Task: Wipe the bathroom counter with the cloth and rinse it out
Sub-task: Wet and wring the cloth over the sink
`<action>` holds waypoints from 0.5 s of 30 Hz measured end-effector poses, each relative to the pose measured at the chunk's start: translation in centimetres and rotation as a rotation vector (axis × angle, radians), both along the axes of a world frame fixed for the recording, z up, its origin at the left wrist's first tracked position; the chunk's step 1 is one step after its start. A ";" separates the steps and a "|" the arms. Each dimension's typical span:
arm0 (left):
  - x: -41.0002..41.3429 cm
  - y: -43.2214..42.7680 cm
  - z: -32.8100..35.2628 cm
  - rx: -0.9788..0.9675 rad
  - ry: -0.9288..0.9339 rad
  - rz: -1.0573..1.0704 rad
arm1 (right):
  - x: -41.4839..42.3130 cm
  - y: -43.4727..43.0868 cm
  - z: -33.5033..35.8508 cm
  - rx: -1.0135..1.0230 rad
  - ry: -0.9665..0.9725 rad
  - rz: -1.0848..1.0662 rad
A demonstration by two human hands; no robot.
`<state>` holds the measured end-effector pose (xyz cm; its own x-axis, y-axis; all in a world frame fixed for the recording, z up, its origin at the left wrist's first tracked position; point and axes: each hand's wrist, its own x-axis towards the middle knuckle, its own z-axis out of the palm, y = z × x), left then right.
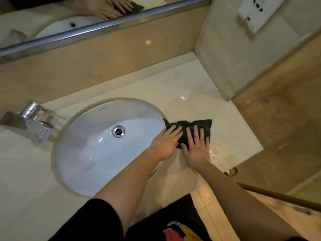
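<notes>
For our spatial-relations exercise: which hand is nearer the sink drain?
Left. The left hand presses the cloth at the sink rim, nearer the drain; the right hand presses it farther out.

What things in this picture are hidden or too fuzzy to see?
Head view, all of it:
Cloth: its middle is covered by the left hand and right hand.
Counter under the cloth: hidden, so leftover dirt can't be judged.
Faucet: blurred; spout shape unclear.
Wall socket: cut off by the top edge.

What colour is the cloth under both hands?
Dark green. The crumpled fabric cloth shows best in the head view, on the pale counter.
</notes>
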<state>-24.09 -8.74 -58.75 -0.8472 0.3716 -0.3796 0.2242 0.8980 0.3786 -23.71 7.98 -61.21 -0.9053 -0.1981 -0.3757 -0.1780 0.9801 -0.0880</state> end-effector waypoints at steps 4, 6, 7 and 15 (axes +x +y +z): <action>2.8 0.4 0.2 -0.050 0.016 -0.021 | 2.8 0.2 0.3 -0.012 -0.027 -0.020; 4.4 0.6 0.3 -0.069 0.019 -0.010 | 4.2 0.1 0.4 -0.012 -0.040 -0.022; 5.2 0.7 0.3 -0.072 0.018 0.001 | 4.9 0.1 0.4 -0.008 -0.045 -0.021; 12.4 1.5 0.6 -0.075 0.010 0.083 | 10.2 0.1 0.9 -0.001 -0.063 0.076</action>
